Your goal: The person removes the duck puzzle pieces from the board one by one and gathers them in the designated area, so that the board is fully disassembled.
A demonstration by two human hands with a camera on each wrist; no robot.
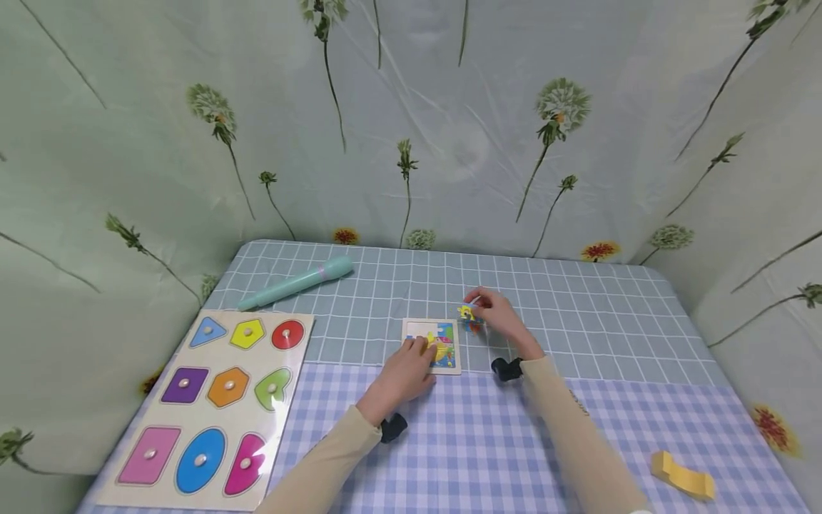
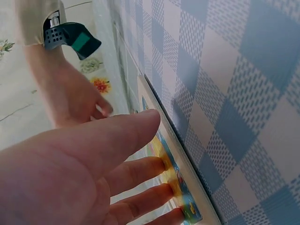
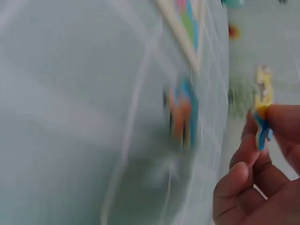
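A small wooden-framed jigsaw puzzle (image 1: 417, 328) lies mid-table, partly filled with colourful pieces, its upper left bare. My left hand (image 1: 401, 375) rests on it; in the left wrist view the fingers (image 2: 140, 171) stretch out nearly straight, tips touching the picture. Just right of the frame, my right hand (image 1: 499, 315) pinches a yellow and blue jigsaw piece (image 3: 264, 93) between thumb and fingers, raised off the table. Below that hand, one or more loose orange and blue pieces (image 3: 182, 115) lie on the cloth, blurred in the right wrist view.
At left lies a large shape board (image 1: 212, 450) with several knobbed coloured shapes. Behind it is a teal stick (image 1: 289, 288) with a thicker rounded end. A yellow curved block (image 1: 682, 476) sits near the front right. A flowered curtain (image 1: 462, 143) hangs behind the table.
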